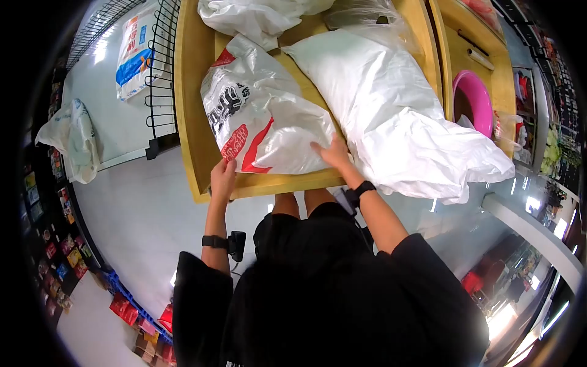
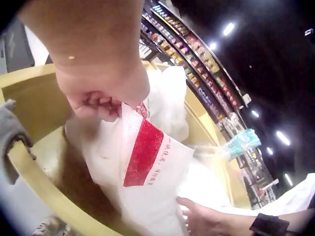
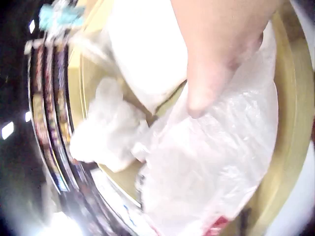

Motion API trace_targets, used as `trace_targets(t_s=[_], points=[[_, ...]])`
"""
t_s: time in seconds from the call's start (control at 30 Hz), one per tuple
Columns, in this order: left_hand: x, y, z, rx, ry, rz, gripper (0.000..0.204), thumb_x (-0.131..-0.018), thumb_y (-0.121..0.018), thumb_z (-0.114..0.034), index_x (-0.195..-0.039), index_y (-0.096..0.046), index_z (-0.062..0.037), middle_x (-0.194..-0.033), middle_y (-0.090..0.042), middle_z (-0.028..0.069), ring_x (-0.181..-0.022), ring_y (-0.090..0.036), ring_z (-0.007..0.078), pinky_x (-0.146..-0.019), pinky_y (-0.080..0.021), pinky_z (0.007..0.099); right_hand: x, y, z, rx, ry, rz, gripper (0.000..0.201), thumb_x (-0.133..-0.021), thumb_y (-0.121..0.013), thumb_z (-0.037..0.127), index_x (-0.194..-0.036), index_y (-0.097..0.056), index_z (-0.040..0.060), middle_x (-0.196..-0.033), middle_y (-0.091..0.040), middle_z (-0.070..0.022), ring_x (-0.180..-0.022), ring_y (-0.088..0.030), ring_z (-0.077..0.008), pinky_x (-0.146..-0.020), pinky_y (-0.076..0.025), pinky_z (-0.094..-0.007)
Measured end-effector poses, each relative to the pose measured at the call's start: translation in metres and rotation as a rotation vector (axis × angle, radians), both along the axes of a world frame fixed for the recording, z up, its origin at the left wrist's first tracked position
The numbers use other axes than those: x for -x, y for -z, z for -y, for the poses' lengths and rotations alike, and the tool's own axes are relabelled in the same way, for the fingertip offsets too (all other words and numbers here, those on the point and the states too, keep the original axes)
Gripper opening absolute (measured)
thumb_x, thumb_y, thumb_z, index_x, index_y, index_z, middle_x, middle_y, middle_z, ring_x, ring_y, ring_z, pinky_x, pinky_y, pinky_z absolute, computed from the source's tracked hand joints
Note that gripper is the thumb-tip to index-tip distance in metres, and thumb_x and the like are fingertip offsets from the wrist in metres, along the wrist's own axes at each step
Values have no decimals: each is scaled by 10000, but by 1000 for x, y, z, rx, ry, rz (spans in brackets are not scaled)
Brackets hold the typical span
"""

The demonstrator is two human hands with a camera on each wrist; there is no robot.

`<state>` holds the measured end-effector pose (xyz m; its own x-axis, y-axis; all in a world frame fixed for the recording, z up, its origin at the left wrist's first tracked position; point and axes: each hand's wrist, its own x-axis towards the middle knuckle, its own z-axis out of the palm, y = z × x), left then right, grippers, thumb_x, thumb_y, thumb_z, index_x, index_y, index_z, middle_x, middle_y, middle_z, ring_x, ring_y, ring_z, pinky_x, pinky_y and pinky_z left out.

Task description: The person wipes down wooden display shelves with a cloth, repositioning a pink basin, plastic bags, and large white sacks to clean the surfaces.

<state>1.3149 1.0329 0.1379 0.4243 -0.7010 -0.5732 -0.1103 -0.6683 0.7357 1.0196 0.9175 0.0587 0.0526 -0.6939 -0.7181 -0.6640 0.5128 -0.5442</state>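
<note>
A white plastic bag (image 1: 281,122) with red bands and black characters lies in the front left of a yellow wooden bin (image 1: 189,122). My left hand (image 1: 223,178) grips its near left corner, fingers curled into the plastic, as the left wrist view shows. At the bag's near right edge, my right hand (image 1: 334,154) holds the plastic, its thumb (image 3: 201,101) lying over the top and the other fingers mostly hidden. Right beside it rests a large plain white sack (image 1: 379,92), whose loose end hangs over the bin's front edge.
More white plastic (image 1: 244,15) is bunched at the back of the bin. A pink tub (image 1: 472,101) sits in the compartment to the right. On the left, a black wire rack (image 1: 162,67) borders a pale surface with a blue-and-white packet (image 1: 136,55) and a plastic bag (image 1: 76,140).
</note>
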Motion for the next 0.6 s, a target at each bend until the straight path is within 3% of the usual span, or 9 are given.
trace_targets(t_s=[0.13, 0.2, 0.27, 0.3, 0.33, 0.4, 0.47, 0.53, 0.6], points=[[1, -31, 9, 94, -83, -164, 211, -873, -491, -212, -870, -589, -24, -704, -501, -45, -593, -429, 42, -532, -345, 208, 8, -53, 16, 334, 21, -163, 840, -740, -604, 524, -1242, -371, -108, -1233, -435, -323, -1166, -432, -384, -963, -350, -395], [1, -49, 10, 90, -81, -190, 210, -879, -492, -210, -875, -588, -23, -715, -504, -45, -598, -423, 38, -536, -340, 202, 13, -46, 19, 329, -13, -206, 832, -745, -609, 519, -1239, -374, -107, -1231, -448, -300, -1171, -436, -355, -946, -364, -387], [12, -82, 17, 121, -122, -237, 207, -892, -493, -209, -870, -588, -26, -704, -488, -57, -593, -399, 30, -530, -319, 194, 6, -49, 24, 4, 106, 113, 711, -755, -609, 490, -1141, -474, -92, -1090, -550, -239, -1042, -524, -331, -858, -422, -375], [9, -73, 9, 152, -78, -198, 207, -893, -497, -213, -868, -587, -28, -694, -481, -61, -586, -396, 28, -518, -312, 194, 16, 53, 12, -55, 226, 273, 610, -772, -596, 452, -1053, -547, -88, -959, -609, -206, -914, -584, -315, -779, -449, -368], [5, -63, 1, 180, -34, -159, 206, -894, -501, -217, -865, -585, -30, -684, -474, -65, -580, -393, 25, -505, -306, 193, 7, 36, 19, -47, 214, 294, 610, -772, -596, 452, -1053, -547, -88, -959, -609, -206, -914, -584, -315, -779, -449, -368], [12, -70, 3, 186, -74, -187, 201, -893, -504, -228, -848, -581, -48, -664, -455, -73, -536, -379, 22, -454, -279, 195, -7, -24, 23, -396, 115, 232, 561, -776, -587, 422, -1009, -579, -88, -864, -634, -184, -820, -604, -292, -725, -456, -355], [19, -81, 7, 173, -102, -151, 213, -874, -519, -268, -897, -593, -69, -713, -485, -67, -579, -406, 26, -507, -316, 182, 0, -11, 22, -254, 80, 277, 512, -784, -578, 377, -1001, -574, -87, -808, -627, -143, -793, -587, -240, -704, -447, -328], [17, -81, 6, 190, -163, -227, 224, -871, -514, -258, -930, -590, -55, -748, -519, -49, -597, -451, 32, -501, -343, 187, 2, -12, 28, 245, 195, 309, 425, -803, -560, 330, -956, -581, -67, -784, -605, -93, -744, -558, -184, -677, -434, -286], [12, -76, 6, 276, -227, -374, 234, -872, -509, -249, -941, -583, -39, -785, -555, -31, -606, -486, 44, -495, -358, 194, 1, -66, 47, 198, 212, 586, 389, -827, -537, 300, -969, -585, -60, -837, -612, -90, -766, -561, -162, -694, -431, -281]])
